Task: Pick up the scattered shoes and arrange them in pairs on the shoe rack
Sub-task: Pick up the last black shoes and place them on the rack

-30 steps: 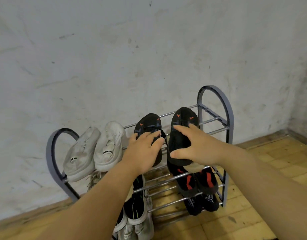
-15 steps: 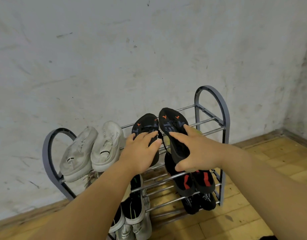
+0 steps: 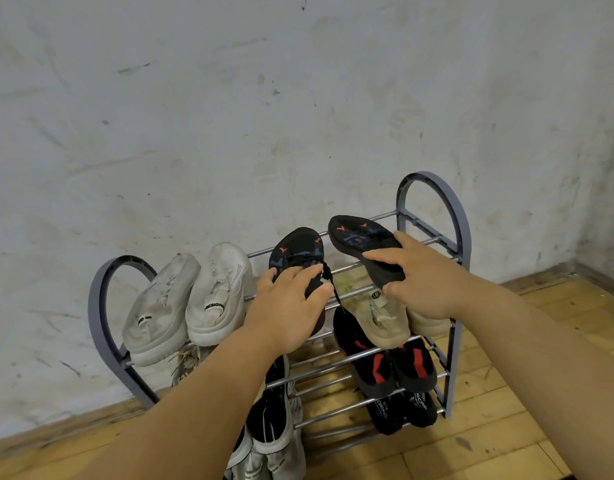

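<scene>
A grey shoe rack (image 3: pixel 447 202) stands against the wall. On its top shelf lie two white sneakers (image 3: pixel 191 303) at the left. My left hand (image 3: pixel 291 306) rests on a black sandal (image 3: pixel 295 251) with orange marks in the middle of that shelf, fingers spread over it. My right hand (image 3: pixel 419 282) grips the second black sandal (image 3: pixel 364 244) and holds it lifted and tilted, sole side up, above beige shoes (image 3: pixel 378 317) on the shelf's right part.
Black shoes with red stripes (image 3: pixel 392 365) sit on the middle shelf, black shoes with lettering (image 3: pixel 399 410) below them. Black-and-white sneakers (image 3: pixel 274 427) fill the lower left. Wooden floor (image 3: pixel 506 427) lies to the right; the wall corner is at far right.
My right hand has lifted the right sandal off the beige shoes and swung its toe leftward, uncovering them. The left hand has stayed on the other sandal.
</scene>
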A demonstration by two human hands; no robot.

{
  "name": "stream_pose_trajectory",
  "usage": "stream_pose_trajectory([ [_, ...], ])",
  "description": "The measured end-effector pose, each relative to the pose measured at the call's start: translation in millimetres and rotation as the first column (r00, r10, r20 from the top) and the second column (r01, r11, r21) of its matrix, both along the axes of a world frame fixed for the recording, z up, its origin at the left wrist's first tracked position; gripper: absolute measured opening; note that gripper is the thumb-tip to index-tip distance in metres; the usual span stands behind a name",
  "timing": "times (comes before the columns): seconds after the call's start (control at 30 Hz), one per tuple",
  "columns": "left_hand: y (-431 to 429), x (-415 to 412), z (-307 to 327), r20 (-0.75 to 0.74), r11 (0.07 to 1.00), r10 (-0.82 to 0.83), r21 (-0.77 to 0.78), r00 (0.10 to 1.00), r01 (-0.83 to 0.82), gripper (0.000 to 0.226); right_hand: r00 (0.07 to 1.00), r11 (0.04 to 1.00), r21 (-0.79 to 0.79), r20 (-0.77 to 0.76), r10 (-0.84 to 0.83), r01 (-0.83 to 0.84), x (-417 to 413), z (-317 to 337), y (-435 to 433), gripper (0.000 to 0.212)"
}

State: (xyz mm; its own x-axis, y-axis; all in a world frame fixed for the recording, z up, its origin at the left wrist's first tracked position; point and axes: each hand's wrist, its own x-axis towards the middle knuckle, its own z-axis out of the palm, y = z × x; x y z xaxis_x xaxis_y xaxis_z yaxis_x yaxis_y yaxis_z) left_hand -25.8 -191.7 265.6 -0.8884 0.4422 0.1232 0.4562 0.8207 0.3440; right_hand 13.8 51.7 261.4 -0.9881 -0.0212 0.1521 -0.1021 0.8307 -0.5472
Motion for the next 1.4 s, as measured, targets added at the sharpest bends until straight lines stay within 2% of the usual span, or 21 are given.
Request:
stream_pose_trajectory([
  [0.17, 1.0, 2.9, 1.9, 0.013, 1.000, 0.008, 0.020, 1.000, -0.008, 0.051, 0.978, 0.981, 0.018, -0.082, -0.190, 0.192, -11.5, -9.5, 16.4, 0.058],
  [0.33, 2.4, -1.5, -3.1, 0.011, 1.000, 0.013, 0.029, 1.000, -0.013, 0.053, 0.905, 0.910, 0.095, -0.191, -0.381, 0.403, -14.9, -12.7, 19.8, 0.055],
  [0.43, 0.0, -3.9, -6.2, 0.008, 1.000, 0.018, 0.021, 1.000, -0.018, 0.054, 0.839, 0.877, 0.055, -0.325, -0.436, 0.477, -13.5, -8.9, 15.8, 0.052],
  [0.5, -0.4, -2.1, -3.8, 0.013, 1.000, 0.021, 0.014, 1.000, -0.022, 0.053, 0.777, 0.861, -0.028, -0.418, -0.471, 0.507, -12.9, 0.6, 18.4, 0.052],
  [0.57, 1.4, 2.1, 0.5, 0.028, 1.000, 0.026, 0.012, 0.999, -0.027, 0.052, 0.769, 0.849, -0.073, -0.387, -0.508, 0.523, -11.9, 6.7, 26.3, 0.054],
  [0.63, 4.3, 5.2, 2.9, 0.035, 0.999, 0.043, -0.008, 0.998, -0.043, 0.053, 0.836, 0.868, -0.101, -0.236, -0.495, 0.485, -12.3, -0.8, 36.3, 0.061],
  [0.7, 6.0, 4.8, 3.2, 0.034, 0.997, 0.072, -0.029, 0.997, -0.071, 0.056, 0.897, 0.892, -0.214, -0.109, -0.427, 0.399, -13.1, -17.5, 42.8, 0.060],
  [0.8, 9.8, 2.8, 4.5, 0.075, 0.991, 0.129, 0.027, 0.989, -0.131, 0.060, 0.907, 0.892, -0.294, -0.142, -0.396, 0.343, -15.6, -32.3, 48.2, 0.055],
  [0.93, 36.9, 4.8, 10.4, 0.093, 0.965, 0.195, 0.159, 0.976, -0.208, 0.059, 0.905, 0.892, -0.306, -0.163, -0.394, 0.333, -16.8, -33.6, 46.9, 0.053],
  [1.03, 73.6, -3.8, 7.4, 0.105, 0.950, 0.215, 0.209, 0.971, -0.233, 0.065, 0.902, 0.888, -0.316, -0.167, -0.399, 0.334, -16.4, -34.7, 45.1, 0.053],
  [1.07, 87.5, -7.7, 6.1, 0.110, 0.944, 0.228, 0.218, 0.968, -0.247, 0.061, 0.900, 0.885, -0.322, -0.167, -0.401, 0.335, -16.9, -35.0, 45.5, 0.054],
  [1.13, 116.4, -13.4, 7.2, 0.126, 0.944, 0.236, 0.204, 0.964, -0.258, 0.042, 0.899, 0.883, -0.330, -0.170, -0.403, 0.334, -17.8, -35.8, 46.4, 0.055],
  [1.17, 129.7, -15.6, 8.9, 0.146, 0.953, 0.227, 0.173, 0.963, -0.250, 0.040, 0.899, 0.882, -0.334, -0.173, -0.403, 0.331, -18.2, -36.5, 47.3, 0.056],
  [1.27, 156.2, -25.2, 11.6, 0.173, 0.968, 0.202, 0.114, 0.964, -0.224, 0.054, 0.896, 0.881, -0.335, -0.176, -0.407, 0.334, -19.8, -37.7, 50.6, 0.057],
  [1.4, 157.9, -27.4, 13.1, 0.191, 0.978, 0.164, 0.096, 0.968, -0.184, 0.053, 0.899, 0.880, -0.323, -0.154, -0.411, 0.348, -21.8, -35.3, 49.6, 0.059],
])
